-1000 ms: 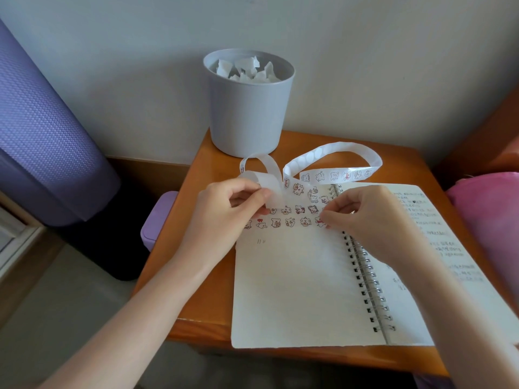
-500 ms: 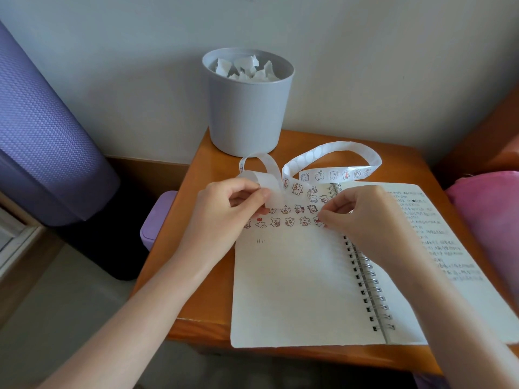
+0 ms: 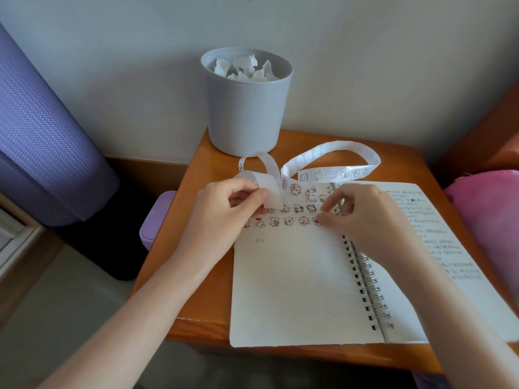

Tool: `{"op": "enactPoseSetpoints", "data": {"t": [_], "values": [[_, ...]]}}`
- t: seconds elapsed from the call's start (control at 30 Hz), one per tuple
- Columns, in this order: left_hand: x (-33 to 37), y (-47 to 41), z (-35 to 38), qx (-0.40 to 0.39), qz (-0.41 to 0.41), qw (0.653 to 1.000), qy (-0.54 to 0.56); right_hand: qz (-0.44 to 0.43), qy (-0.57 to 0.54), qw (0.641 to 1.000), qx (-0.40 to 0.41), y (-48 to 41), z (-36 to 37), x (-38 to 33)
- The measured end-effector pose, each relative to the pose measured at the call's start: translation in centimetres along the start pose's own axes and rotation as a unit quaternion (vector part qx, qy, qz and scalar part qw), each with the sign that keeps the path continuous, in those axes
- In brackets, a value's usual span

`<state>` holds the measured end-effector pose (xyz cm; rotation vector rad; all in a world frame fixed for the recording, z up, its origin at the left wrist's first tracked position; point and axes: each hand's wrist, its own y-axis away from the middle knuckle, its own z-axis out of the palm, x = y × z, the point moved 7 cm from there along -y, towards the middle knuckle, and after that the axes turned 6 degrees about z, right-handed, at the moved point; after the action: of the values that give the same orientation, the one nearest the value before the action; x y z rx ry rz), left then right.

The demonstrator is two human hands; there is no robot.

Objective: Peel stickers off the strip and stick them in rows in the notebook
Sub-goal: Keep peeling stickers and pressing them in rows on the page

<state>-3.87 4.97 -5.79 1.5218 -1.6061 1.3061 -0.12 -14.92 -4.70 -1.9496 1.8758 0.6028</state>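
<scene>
Left grip (image 3: 224, 210) pinches strip (image 3: 271, 189); right grip (image 3: 365, 217) pinches sticker (image 3: 316, 221) on notebook (image 3: 295, 290).

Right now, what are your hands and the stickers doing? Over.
Left hand pinches the sticker strip. Right hand pinches a sticker at the bottom row's end in the notebook. Nothing blocks the blank page.

Both bare forearms reach in from the lower edge, angled toward each other. The left hand (image 3: 224, 209) is curled, thumb and fingertips pinching the strip (image 3: 271, 186). The right hand (image 3: 362, 220) is knuckles up, fingers bent, tips together and pointing toward the left hand; whether they pinch anything is hidden
</scene>
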Motion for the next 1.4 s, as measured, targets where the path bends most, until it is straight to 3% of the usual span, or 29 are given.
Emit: {"op": "enactPoseSetpoints", "data": {"t": [0.27, 0.43, 0.67, 0.77, 0.97, 1.4], "values": [[-0.1, 0.0, 0.0, 0.000, -0.002, 1.000, -0.003, 0.009, -0.055, 0.998, 0.002, -0.4, -0.1, 0.6], [0.1, 0.1, -0.1, 0.005, 0.002, 1.000, 0.013, -0.010, -0.033, 0.999, 0.009, -0.5, 0.2, 0.4], [1.5, 0.0, -0.7, 0.029, 0.030, 0.996, 0.079, -0.092, -0.223, 0.968, 0.072, -0.2, -3.4, -1.4], [2.1, 0.1, -0.7, 0.030, 0.040, 0.994, 0.094, -0.142, -0.264, 0.953, 0.038, 0.6, -3.5, -3.0], [3.3, 0.3, -0.7, 0.035, 0.070, 0.993, 0.087, -0.194, -0.234, 0.953, -0.013, 2.0, -1.9, -5.0], [3.5, 0.2, 0.0, 0.001, 0.064, 0.991, 0.118, -0.193, -0.264, 0.945, 0.015, 1.4, -2.1, -4.8]]}}
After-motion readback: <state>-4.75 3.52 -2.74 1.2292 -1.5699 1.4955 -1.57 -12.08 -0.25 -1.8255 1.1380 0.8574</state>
